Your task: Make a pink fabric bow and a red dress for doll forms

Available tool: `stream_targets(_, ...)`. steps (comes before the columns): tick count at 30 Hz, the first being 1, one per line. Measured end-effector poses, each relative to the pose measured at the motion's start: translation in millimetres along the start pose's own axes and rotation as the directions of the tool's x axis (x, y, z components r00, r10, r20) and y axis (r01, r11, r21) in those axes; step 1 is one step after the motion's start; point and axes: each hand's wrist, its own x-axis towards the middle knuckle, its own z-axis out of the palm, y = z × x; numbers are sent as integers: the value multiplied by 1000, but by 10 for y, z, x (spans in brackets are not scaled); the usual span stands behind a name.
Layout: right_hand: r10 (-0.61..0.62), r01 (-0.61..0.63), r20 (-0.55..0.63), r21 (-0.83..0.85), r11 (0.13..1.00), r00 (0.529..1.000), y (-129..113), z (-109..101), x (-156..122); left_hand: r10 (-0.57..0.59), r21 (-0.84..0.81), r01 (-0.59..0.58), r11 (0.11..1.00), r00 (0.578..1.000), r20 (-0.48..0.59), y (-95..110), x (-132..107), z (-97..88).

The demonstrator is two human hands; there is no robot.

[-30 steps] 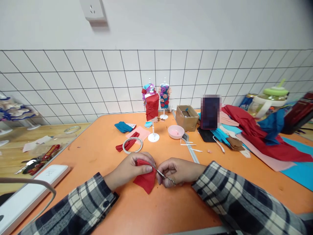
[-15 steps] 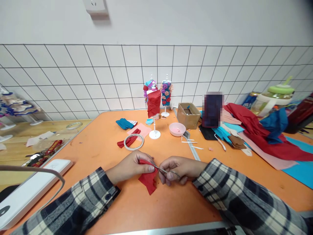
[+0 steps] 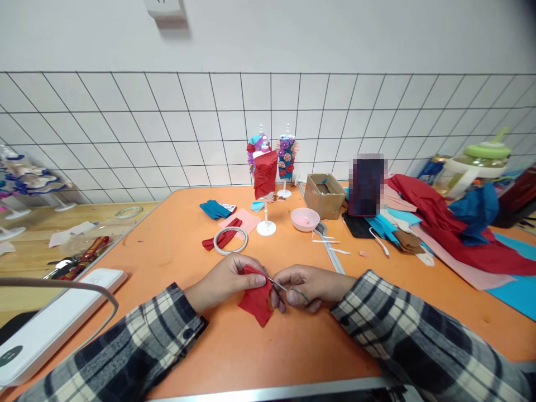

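My left hand [image 3: 234,280] pinches a piece of red crepe paper [image 3: 256,304] between thumb and fingers, over the near middle of the table. The piece hangs down with an uneven right edge. In my right hand [image 3: 305,286] is a small pair of metal scissors [image 3: 280,285], its blades pointing left at the paper's upper right edge beside my left thumb. Whether the blades are parted is hard to make out. Beyond my hands stands a small dress form [image 3: 265,173] wrapped in red on a white stand.
A tape roll [image 3: 230,240] lies on dark red pleated paper. Further back are a pink bowl [image 3: 305,219], a cardboard box [image 3: 324,195] and another decorated dress form [image 3: 286,159]. Coloured paper [image 3: 444,223] heaps up at right. A white power bank [image 3: 62,324] with a cable lies at left.
The red paper has shifted slightly up and right with my left hand. The scissors stay at its edge. The whole view has moved a little.
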Motion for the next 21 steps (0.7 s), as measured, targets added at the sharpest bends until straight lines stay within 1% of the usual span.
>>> stream_targets(5, 6, -10, -57, -70, 998, 998, -8, -6, 4, -4, -7, 4, 1000, 1000, -26, -23, -2, 3)
stream_targets(10, 37, -37, -11, 21, 999, 999, -7, 4, -6, -21, -6, 21, 1000, 1000, 23, -56, 0, 5)
stream_targets(14, 44, -46, -50, -39, 998, 998, 2, -3, -5, -26, -13, 26, 1000, 999, 24, -52, -5, 23)
stream_targets(18, 84, -84, -5, -40, 996, 996, 14, -21, 4, -90, 20, 89, 996, 994, 55, -11, -16, 39)
stream_targets(21, 79, -82, -52, -76, 994, 996, 22, -37, 4, -111, 51, 109, 993, 993, 37, 13, -22, 24)
